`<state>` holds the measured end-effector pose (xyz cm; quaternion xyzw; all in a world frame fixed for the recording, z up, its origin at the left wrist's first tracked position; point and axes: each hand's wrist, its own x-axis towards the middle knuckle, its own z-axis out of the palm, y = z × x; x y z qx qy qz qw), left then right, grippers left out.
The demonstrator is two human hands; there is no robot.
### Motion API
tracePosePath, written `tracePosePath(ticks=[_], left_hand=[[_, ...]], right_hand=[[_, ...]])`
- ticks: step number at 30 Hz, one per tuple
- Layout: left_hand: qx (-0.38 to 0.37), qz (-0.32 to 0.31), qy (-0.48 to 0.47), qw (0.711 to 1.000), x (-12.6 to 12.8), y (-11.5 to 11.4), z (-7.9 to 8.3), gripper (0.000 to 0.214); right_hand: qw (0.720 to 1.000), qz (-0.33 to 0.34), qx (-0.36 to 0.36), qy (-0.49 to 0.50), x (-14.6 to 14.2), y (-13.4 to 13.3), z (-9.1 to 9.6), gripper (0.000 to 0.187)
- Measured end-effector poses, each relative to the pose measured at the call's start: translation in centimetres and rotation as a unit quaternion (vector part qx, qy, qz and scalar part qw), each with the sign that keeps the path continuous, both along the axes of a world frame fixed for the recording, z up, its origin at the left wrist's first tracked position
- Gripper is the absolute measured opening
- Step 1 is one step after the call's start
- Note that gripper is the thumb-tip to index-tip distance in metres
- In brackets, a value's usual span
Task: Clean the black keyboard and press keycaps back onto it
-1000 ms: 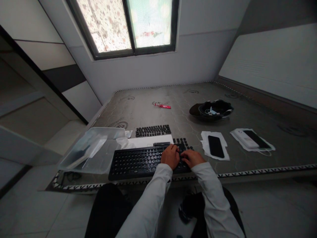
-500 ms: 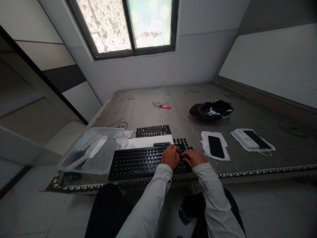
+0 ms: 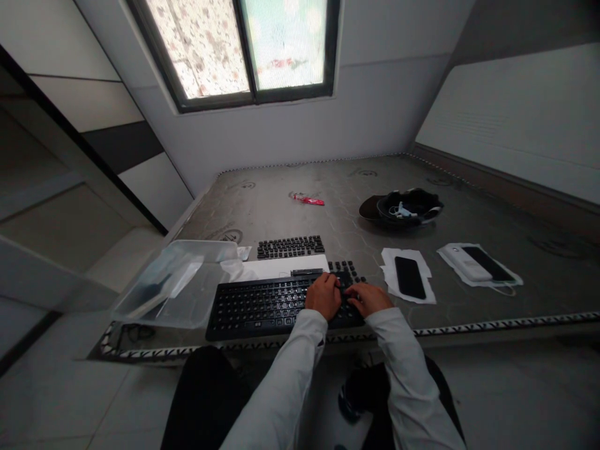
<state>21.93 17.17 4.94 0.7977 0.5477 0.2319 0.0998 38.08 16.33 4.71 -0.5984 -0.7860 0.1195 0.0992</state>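
Observation:
A black keyboard (image 3: 262,307) lies along the front edge of the mattress, and its left and middle part appears bare of keycaps. Over its right part rests my left hand (image 3: 324,296), fingers bent and drawn together. My right hand (image 3: 370,299) is on the right end of the same keyboard, thumb and fingers in a pinch close to the left hand's fingertips. Whatever either hand pinches is too small or hidden to make out. Rows of loose black keycaps (image 3: 290,247) are laid out behind the keyboard, with more keycaps (image 3: 349,270) just beyond my hands.
A clear plastic bin (image 3: 164,315) stands left of the keyboard. Behind the keyboard lie a white sheet (image 3: 281,266) and a dark pen (image 3: 307,272). To the right are a phone (image 3: 410,277), a white power bank (image 3: 471,262) and a cap (image 3: 403,209). A red packet (image 3: 309,200) lies farther back.

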Motion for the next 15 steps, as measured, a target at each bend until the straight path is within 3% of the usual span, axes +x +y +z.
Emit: tracePosePath(ticks=[15], left_hand=[[-0.015, 0.003, 0.005, 1.000, 0.05, -0.12, 0.53, 0.015]], right_hand=[[1.000, 0.007, 0.002, 0.008, -0.39, 0.00, -0.21, 0.021]])
